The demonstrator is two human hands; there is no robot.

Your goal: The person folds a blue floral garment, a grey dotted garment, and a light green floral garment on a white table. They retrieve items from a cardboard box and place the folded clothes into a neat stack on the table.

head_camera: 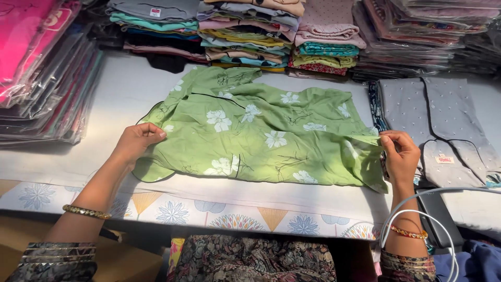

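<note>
Green floral garment (261,133) lies spread flat on the white table (120,94), crumpled through the middle — reads as the smoothing/squaring stage of a fold, both ends held.

Left hand (136,142) sits on the garment's left edge, fingers together and curled over the black-piped hem, pressing it to the table. Right hand (401,156) is at the garment's right edge, fingertips pinched shut on a raised bit of the fabric.

Judgement on the next move: the cloth needs even tension from both ends to pull out the wrinkles before any flap goes over; the right pinch has to stay firm while the left edge stays pinned, otherwise the thin fabric will bunch again.

Packages and labels, all placed off the green garment:
- Left of it — slanted stack of clear plastic sleeves (42,68), flat rectangles, pink and red cloth inside.
- Behind it — piles of folded fabric (245,36), unwrapped, mixed teal, yellow, peach, grey; a small white tag (155,12) on the grey top piece.
- Behind and to the right — more clear-wrapped flat packs (428,31), dark maroon tones.
- Right of it, just beside the right hand — grey dotted garment (433,120) with a small rectangular white label (444,160), red print.

White cable (412,219) loops by the right wrist.
</note>
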